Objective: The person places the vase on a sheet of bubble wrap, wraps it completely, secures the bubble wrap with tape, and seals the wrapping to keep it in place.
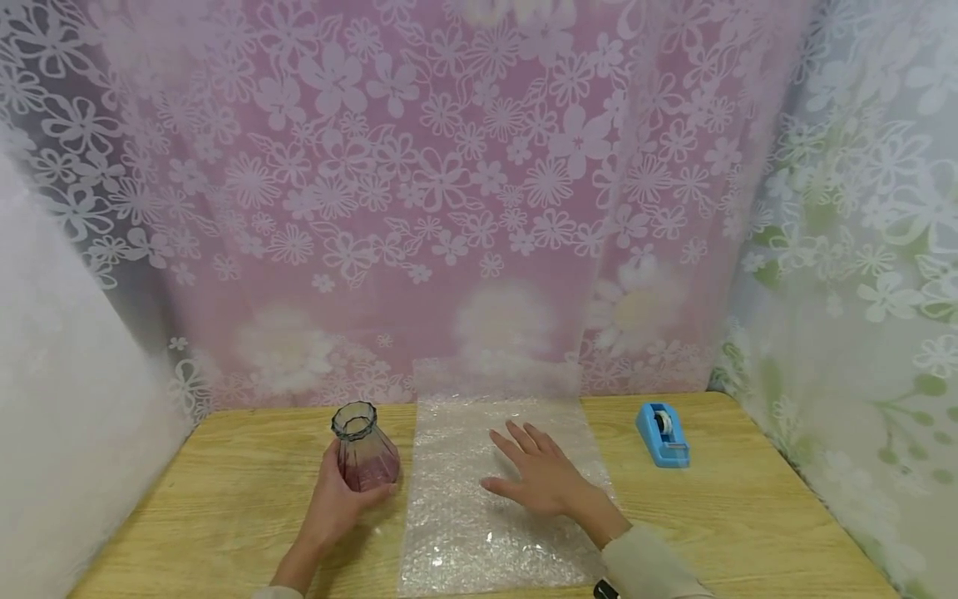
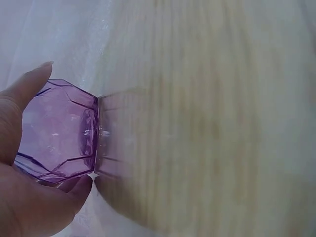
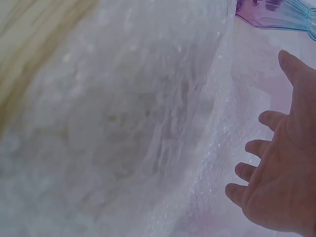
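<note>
A faceted glass vase (image 1: pixel 367 457), purple at its base and blue-grey at its scalloped rim, stands upright at the left of the table. My left hand (image 1: pixel 334 504) grips its lower body, thumb on the near right side and fingers around the left. The left wrist view shows the purple glass base (image 2: pixel 59 131) between thumb and fingers. A clear sheet of bubble wrap (image 1: pixel 456 516) lies flat in the middle. Over it my right hand (image 1: pixel 542 476) is spread with its fingers apart, holding nothing. In the right wrist view, the vase (image 3: pixel 276 14) appears past the thumb.
A blue tape dispenser (image 1: pixel 663 436) with a roll of tape stands at the right on the wooden table (image 1: pixel 748 507). Flowered curtains (image 1: pixel 449 208) hang behind and on both sides. The bubble wrap's far end reaches up against the back curtain.
</note>
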`<move>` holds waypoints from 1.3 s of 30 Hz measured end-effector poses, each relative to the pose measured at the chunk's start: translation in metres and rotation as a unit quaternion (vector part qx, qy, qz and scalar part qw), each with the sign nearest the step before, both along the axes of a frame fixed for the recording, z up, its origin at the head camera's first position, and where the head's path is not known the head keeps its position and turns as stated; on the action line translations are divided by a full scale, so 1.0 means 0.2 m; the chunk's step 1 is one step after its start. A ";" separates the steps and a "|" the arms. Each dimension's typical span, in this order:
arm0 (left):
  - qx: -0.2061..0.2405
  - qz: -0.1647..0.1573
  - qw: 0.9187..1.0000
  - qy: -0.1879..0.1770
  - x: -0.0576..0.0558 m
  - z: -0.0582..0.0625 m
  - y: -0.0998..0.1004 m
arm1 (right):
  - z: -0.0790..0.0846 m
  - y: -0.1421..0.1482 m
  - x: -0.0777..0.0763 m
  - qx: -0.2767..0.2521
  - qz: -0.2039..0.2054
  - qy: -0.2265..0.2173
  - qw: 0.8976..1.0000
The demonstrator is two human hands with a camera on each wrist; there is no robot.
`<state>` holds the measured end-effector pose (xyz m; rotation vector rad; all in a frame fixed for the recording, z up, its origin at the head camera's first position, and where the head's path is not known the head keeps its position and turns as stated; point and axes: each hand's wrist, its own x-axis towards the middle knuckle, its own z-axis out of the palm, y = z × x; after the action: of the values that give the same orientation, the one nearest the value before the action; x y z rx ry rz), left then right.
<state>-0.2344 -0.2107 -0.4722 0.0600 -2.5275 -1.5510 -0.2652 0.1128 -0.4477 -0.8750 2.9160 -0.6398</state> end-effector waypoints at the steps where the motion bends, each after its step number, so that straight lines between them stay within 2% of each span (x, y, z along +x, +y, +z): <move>1: 0.004 0.000 1.000 0.000 0.00 0.00 0.00 | 0.00 -0.01 0.00 0.002 0.000 0.001 1.000; 8: 0.018 0.004 1.000 -0.018 -0.01 -0.02 0.00 | -0.02 -0.02 0.00 0.009 0.000 0.006 1.000; 13: 0.014 -0.005 0.999 -0.031 -0.01 -0.04 -0.02 | -0.01 -0.03 0.01 -0.003 0.010 0.006 1.000; 19: 0.044 -0.017 0.998 -0.042 -0.02 -0.06 -0.04 | 0.01 -0.03 0.02 -0.001 0.011 0.004 1.000; 26: 0.050 -0.012 0.997 -0.058 -0.01 -0.06 -0.05 | 0.02 -0.04 0.04 0.004 0.012 -0.001 1.000; 35: 0.067 -0.018 0.996 -0.055 -0.03 -0.07 -0.06 | 0.02 -0.03 0.04 0.006 0.016 -0.004 1.000; 39: 0.073 -0.012 0.996 -0.047 -0.02 -0.08 -0.05 | 0.01 -0.02 0.03 0.003 0.018 -0.008 1.000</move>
<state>-0.2389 -0.2209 -0.4877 0.1248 -2.4885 -1.7798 -0.2584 0.1082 -0.4449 -0.9158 2.8792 -0.6316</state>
